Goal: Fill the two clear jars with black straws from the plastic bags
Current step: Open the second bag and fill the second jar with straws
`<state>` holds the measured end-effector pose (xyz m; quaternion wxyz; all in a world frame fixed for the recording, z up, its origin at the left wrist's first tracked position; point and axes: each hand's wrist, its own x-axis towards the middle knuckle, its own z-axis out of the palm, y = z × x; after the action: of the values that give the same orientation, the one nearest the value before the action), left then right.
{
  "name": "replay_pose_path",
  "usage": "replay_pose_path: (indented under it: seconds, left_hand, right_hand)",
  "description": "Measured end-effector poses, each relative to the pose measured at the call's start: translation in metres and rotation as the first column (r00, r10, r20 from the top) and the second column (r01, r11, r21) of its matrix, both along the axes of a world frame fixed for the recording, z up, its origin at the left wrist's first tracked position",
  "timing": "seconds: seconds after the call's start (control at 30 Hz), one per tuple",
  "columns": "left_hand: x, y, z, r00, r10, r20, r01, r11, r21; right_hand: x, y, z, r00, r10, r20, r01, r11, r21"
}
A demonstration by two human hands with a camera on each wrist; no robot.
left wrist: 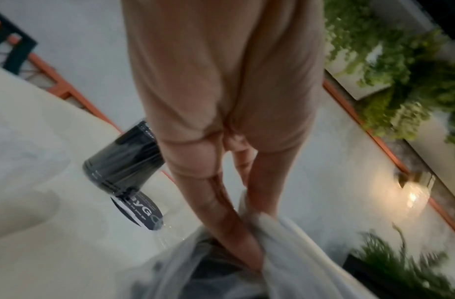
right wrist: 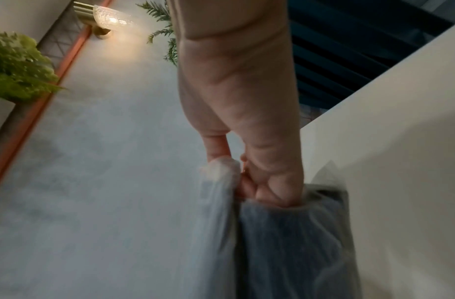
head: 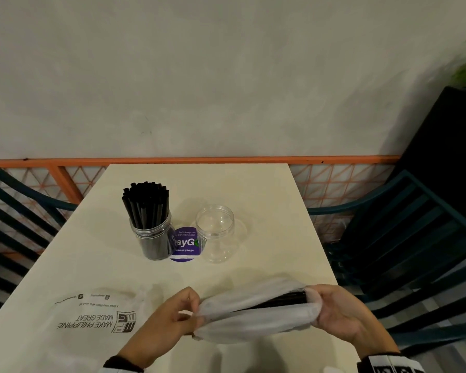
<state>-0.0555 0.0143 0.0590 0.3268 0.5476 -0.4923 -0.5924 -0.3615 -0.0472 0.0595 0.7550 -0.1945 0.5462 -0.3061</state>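
Observation:
A clear jar [head: 152,235] packed with upright black straws [head: 145,204] stands at the table's middle. To its right stands an empty clear jar [head: 216,234]. Near the front edge both hands hold a translucent white plastic bag [head: 253,310] lying sideways, with black straws [head: 280,301] showing inside. My left hand [head: 172,317] pinches the bag's left end [left wrist: 277,242]. My right hand [head: 336,310] grips its right end [right wrist: 285,232], fingers curled into the plastic. The full jar [left wrist: 123,159] shows dark in the left wrist view.
A flat printed plastic bag [head: 92,316] lies at the front left of the cream table [head: 267,189]. A purple round sticker [head: 185,244] sits between the jars. Dark chairs [head: 414,238] flank the table. An orange rail [head: 199,160] and a wall run behind.

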Motion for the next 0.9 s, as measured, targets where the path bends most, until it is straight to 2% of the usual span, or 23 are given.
replay_pose_path:
  seconds: [0.07, 0.13, 0.23, 0.37, 0.47, 0.53, 0.6, 0.7, 0.73, 0.8, 0.83, 0.9]
  left_hand:
    - [-0.003, 0.000, 0.003, 0.995, -0.006, -0.095, 0.010, 0.999, 0.036]
    - [-0.005, -0.002, 0.001, 0.977, 0.055, -0.204, -0.035, 0.994, 0.099]
    - [-0.003, -0.005, -0.006, 0.903, 0.212, -0.373, -0.136, 0.966, 0.220]
    - [0.003, -0.009, -0.014, 0.769, 0.390, -0.506, -0.277, 0.917, 0.285]
    - [0.004, -0.011, -0.015, 0.700, 0.482, -0.528, -0.365, 0.876, 0.316]
    - [0.004, -0.011, -0.012, 0.708, 0.511, -0.488, -0.413, 0.860, 0.301]
    - [0.000, -0.010, -0.008, 0.775, 0.495, -0.394, -0.434, 0.869, 0.237]
    - [-0.007, -0.008, -0.010, 0.917, 0.388, -0.089, -0.382, 0.921, 0.073]
    - [-0.007, -0.008, -0.012, 0.939, 0.344, 0.002, -0.343, 0.938, 0.044]
    - [-0.005, -0.008, -0.016, 0.961, 0.257, 0.105, -0.261, 0.965, 0.019]
    - [-0.004, -0.009, -0.018, 0.964, 0.207, 0.166, -0.210, 0.978, -0.002]
    - [-0.003, -0.009, -0.021, 0.935, 0.117, 0.335, -0.099, 0.993, -0.070]
  right_hand:
    - [0.006, 0.000, -0.001, 0.999, -0.036, -0.037, 0.034, 0.999, -0.032]
    - [0.012, -0.003, -0.005, 0.972, -0.115, -0.204, 0.088, 0.987, -0.135]
    - [0.021, -0.006, -0.010, 0.893, -0.157, -0.422, 0.045, 0.964, -0.263]
    - [0.032, -0.008, -0.016, 0.875, -0.094, -0.475, 0.001, 0.981, -0.192]
    - [0.031, -0.002, -0.017, 0.934, 0.000, -0.358, -0.052, 0.989, -0.136]
    - [0.029, -0.001, -0.021, 0.964, 0.027, -0.264, -0.059, 0.992, -0.113]
    - [0.031, 0.002, -0.020, 0.986, 0.033, -0.161, -0.057, 0.987, -0.150]
    - [0.031, 0.004, -0.020, 0.986, 0.110, -0.125, -0.135, 0.967, -0.218]
    - [0.030, 0.004, -0.019, 0.978, 0.150, -0.147, -0.184, 0.948, -0.261]
    - [0.030, 0.005, -0.013, 0.919, 0.220, -0.328, -0.331, 0.883, -0.334]
    - [0.030, 0.005, -0.013, 0.883, 0.215, -0.418, -0.372, 0.863, -0.342]
    - [0.028, 0.004, -0.015, 0.844, 0.171, -0.509, -0.384, 0.855, -0.349]
